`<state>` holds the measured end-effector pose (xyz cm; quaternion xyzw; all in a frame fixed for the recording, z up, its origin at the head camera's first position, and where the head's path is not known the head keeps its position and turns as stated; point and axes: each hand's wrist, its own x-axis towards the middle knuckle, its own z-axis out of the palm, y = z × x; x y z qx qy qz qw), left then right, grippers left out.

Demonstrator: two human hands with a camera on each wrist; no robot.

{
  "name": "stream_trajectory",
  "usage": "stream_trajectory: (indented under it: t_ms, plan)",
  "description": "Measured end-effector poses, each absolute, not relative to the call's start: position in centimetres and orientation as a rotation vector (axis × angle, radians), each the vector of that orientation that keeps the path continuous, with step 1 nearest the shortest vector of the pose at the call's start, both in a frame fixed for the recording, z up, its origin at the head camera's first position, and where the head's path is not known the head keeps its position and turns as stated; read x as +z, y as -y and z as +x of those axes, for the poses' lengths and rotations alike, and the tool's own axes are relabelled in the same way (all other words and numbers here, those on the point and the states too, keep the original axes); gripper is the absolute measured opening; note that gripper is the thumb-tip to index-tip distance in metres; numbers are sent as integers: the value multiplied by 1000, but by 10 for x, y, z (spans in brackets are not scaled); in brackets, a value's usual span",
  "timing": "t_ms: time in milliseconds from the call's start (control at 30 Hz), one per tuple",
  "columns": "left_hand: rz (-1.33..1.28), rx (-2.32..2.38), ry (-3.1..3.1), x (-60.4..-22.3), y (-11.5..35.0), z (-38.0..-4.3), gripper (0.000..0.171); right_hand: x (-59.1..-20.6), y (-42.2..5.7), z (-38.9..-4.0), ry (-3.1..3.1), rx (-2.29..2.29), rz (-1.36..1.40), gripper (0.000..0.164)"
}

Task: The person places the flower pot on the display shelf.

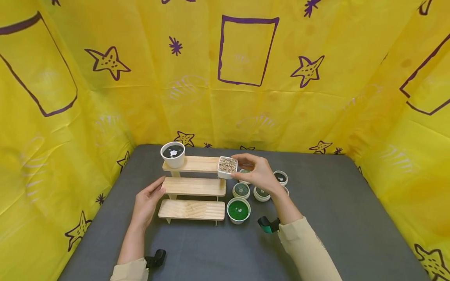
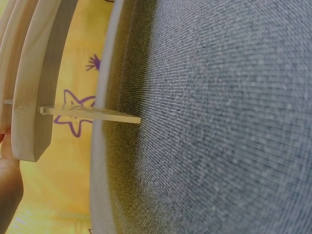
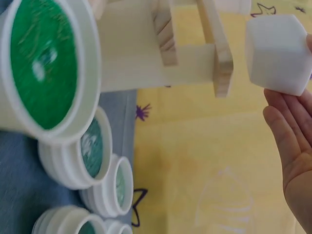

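A three-tier wooden display stand (image 1: 195,186) stands on the table, its steps rising toward the back. My left hand (image 1: 145,203) grips the left end of the middle step between thumb and fingers. In my right hand (image 1: 259,175) is a small square white pot (image 1: 227,168) filled with tan pebbles, pinched by its sides at the right end of the top step. From the right wrist view, the white pot (image 3: 278,53) appears tilted, its contents hidden. At the top step's left end sits a round white pot (image 1: 173,153) with a dark filling.
Right of the stand is a round white cup (image 1: 238,210) with a bright green filling. Behind it cluster several smaller white jars (image 1: 241,190) with dark green contents, partly under my right arm. Yellow patterned cloth (image 1: 246,113) walls the grey table (image 1: 323,218) at back and sides.
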<state>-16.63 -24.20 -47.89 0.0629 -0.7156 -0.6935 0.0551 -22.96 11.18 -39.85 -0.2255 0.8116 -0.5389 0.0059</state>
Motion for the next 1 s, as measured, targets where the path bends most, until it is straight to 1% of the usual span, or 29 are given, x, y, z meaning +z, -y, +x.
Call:
stream_trajectory:
  t_ms: [400,633,1000]
  plan:
    - [175,-2119,2139,-481,242,-166,51,-393,-84,-241,-2523,-1690,-723,51]
    - [119,-2155,2064,-482,243,-166,54,-391,-70,-250,-2446,-1741,-682,52]
    - [159,-2155,2087,-481,242,-166,53,-389,-50,-261,-2494,-1667,-679,50]
